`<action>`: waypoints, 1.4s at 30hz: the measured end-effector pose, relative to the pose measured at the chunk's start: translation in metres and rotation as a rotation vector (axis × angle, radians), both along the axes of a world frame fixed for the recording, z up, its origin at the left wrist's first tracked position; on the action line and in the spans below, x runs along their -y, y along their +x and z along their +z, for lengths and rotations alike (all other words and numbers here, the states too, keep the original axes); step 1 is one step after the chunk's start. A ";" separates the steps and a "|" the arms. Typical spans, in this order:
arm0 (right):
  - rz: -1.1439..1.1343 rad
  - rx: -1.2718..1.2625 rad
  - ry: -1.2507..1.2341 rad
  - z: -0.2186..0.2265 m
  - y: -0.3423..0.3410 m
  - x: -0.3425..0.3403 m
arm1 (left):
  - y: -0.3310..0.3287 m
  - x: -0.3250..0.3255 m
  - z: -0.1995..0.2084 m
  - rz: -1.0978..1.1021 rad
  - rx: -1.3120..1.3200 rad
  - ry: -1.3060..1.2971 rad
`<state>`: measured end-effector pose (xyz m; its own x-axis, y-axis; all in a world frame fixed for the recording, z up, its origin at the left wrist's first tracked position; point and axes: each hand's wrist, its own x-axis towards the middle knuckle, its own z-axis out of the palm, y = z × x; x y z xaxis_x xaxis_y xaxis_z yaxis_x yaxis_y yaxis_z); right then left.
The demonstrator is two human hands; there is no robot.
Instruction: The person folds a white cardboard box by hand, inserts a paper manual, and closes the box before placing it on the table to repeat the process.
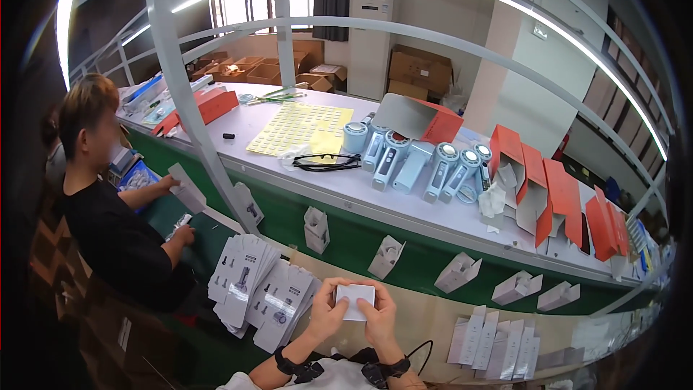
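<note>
Between my hands is a small white rectangular piece, like a flat box or a stack of cards (356,293). My left hand (326,312) grips its left side and my right hand (382,313) its right, with both thumbs on its face. Fingers behind it are hidden. To the left of my hands lie two overlapping piles of flat, printed white cartons (242,278). Several narrow white folded cartons (480,339) lie on the bench to the right.
Open white cartons (390,256) stand spaced along the green belt (346,245) ahead. On the far table are light-blue handheld devices (415,166), red boxes (533,180), a yellow sticker sheet (299,128) and black glasses (325,162). A co-worker (119,224) handles a carton at left, beside a metal post (191,94).
</note>
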<state>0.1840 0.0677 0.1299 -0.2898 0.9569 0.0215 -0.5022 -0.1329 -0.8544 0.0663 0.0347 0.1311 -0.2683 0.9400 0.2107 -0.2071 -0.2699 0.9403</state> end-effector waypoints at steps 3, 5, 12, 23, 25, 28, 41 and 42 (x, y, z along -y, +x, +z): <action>-0.009 0.001 -0.006 0.001 0.003 -0.001 | 0.004 -0.002 -0.001 0.006 -0.001 -0.005; -0.006 -0.001 -0.010 0.000 0.004 0.000 | 0.004 0.000 -0.002 0.037 -0.003 -0.018; -0.019 0.034 -0.063 0.000 0.003 -0.001 | 0.002 0.010 0.019 -0.123 -0.037 -0.003; 0.369 0.443 -0.479 -0.070 0.084 -0.038 | -0.004 0.017 -0.054 -0.158 -1.044 0.104; 0.201 0.817 -0.080 -0.096 0.132 -0.037 | -0.029 0.015 -0.085 -0.049 -0.844 -0.203; -0.020 1.503 0.326 -0.141 0.219 -0.009 | -0.103 0.033 -0.157 0.320 -1.323 -0.804; 0.123 0.208 -0.592 -0.053 0.115 -0.044 | -0.012 0.045 -0.062 -0.252 -1.760 0.000; 0.242 0.265 -0.550 -0.056 0.099 -0.045 | -0.003 0.045 -0.062 -0.246 -1.761 0.006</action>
<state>0.2826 0.1130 0.0742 -0.4262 0.7147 -0.5545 -0.1848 -0.6689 -0.7201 0.0631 -0.0106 0.0689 0.3907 0.9179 0.0695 0.9157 -0.3952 0.0726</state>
